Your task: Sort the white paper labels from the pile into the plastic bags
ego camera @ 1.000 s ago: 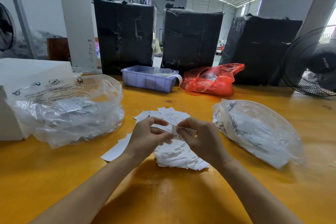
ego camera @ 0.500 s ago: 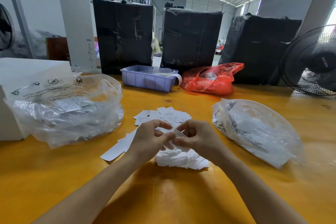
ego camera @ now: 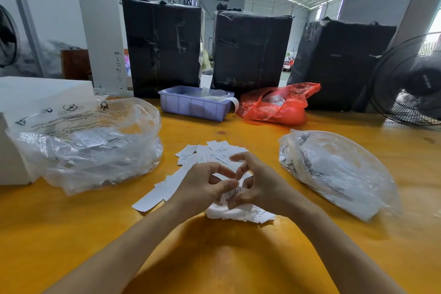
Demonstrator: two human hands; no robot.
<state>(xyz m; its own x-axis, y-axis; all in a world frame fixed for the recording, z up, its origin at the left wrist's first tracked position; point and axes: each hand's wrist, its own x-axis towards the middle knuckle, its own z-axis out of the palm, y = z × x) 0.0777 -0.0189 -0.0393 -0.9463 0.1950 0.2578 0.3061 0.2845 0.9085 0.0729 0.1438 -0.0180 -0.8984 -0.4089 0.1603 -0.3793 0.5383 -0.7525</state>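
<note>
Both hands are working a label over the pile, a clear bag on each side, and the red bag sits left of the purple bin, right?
Not quite. The head view shows the red bag to the right of the purple bin; the rest holds.

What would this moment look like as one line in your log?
step: sorting labels | left hand: pinching label | right hand: pinching label | pile: on table | bags: either side
</note>
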